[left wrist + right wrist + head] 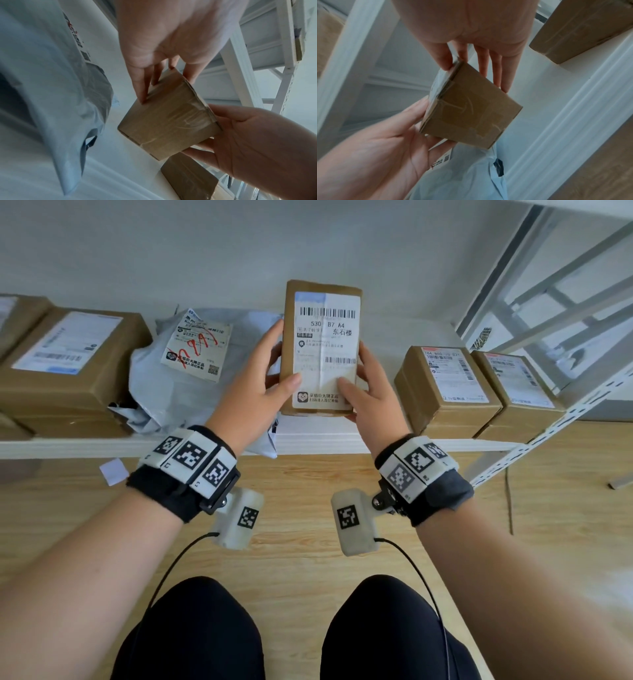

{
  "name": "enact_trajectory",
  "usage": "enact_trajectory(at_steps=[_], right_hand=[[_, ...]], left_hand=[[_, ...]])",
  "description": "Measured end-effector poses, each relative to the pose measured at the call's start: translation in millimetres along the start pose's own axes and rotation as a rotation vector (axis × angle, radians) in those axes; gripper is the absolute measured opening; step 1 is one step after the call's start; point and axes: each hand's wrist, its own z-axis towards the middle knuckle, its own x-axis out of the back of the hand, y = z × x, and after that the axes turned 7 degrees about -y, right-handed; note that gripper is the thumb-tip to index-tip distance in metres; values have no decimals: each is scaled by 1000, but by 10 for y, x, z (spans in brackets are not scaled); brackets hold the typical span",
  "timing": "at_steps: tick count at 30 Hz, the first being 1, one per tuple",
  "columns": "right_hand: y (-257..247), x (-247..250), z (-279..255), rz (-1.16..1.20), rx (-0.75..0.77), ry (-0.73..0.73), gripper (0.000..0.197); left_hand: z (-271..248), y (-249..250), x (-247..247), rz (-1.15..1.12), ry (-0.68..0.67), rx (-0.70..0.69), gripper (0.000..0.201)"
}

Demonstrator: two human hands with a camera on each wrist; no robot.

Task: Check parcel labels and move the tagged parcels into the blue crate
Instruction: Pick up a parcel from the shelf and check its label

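I hold a small brown cardboard parcel (320, 347) upright above the white shelf, its white barcode label facing me; the label carries no red marking. My left hand (270, 371) grips its left side, thumb on the label face and fingers behind. My right hand (363, 385) grips the right side the same way. In the left wrist view, the left hand's fingers (142, 86) lie along the parcel (168, 119). In the right wrist view, the right hand's fingers (496, 70) lie on the taped parcel (471, 112). No blue crate is in view.
On the shelf (325, 440) lie a grey poly mailer (197, 350) with red scribble on its label, a large box (68, 364) at left and two boxes (445, 385) (520, 385) at right. The rack's upright (548, 440) stands at right. Wooden floor and my knees are below.
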Motion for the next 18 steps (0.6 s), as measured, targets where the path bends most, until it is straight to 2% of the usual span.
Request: enact_trajectory(at_steps=[5,18], right_hand=[[85,17,-151,64,74,-26,53],[234,14,-235,103,144,-47,53]], left_hand=[[-148,-16,-54,-70,-18,-24,65],[-255,-99,-137,-65,-18,-8,68]])
